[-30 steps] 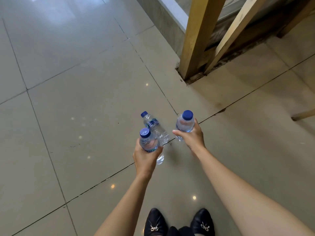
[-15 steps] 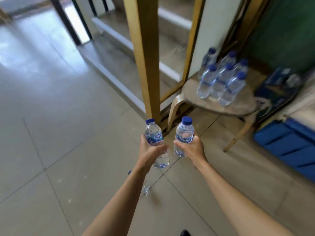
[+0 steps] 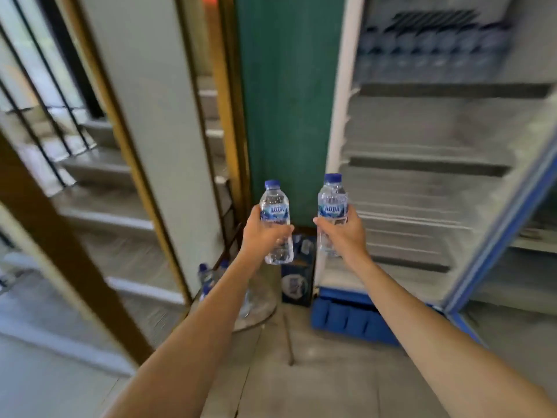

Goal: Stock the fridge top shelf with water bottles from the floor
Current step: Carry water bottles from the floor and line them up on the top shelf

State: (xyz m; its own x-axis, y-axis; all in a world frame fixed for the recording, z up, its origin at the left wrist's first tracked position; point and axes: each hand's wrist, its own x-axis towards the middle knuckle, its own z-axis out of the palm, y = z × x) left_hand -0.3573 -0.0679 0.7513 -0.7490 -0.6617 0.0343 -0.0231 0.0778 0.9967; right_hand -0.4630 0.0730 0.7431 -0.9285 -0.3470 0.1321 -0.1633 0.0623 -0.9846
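Observation:
My left hand (image 3: 261, 236) grips a small clear water bottle (image 3: 275, 206) with a blue cap, held upright. My right hand (image 3: 346, 233) grips a second such water bottle (image 3: 331, 200), also upright. Both hang in front of me at about the same height, a little apart. The open fridge (image 3: 422, 176) stands at the right, its wire shelves bare in the middle. Its top shelf (image 3: 452, 87) carries a blurred row of blue-capped bottles (image 3: 428, 49). The right bottle is level with the fridge's left wall.
The fridge door (image 3: 506, 218) swings open at the right. A round stool (image 3: 259, 312) with more bottles (image 3: 206, 274) sits below my left arm. A blue carton (image 3: 297, 282) stands against the green wall (image 3: 286, 101). Wooden posts and stairs fill the left.
The view has lifted from the floor to the fridge. Both hands have raised their bottles from low over the tiles to chest height in front of the open fridge.

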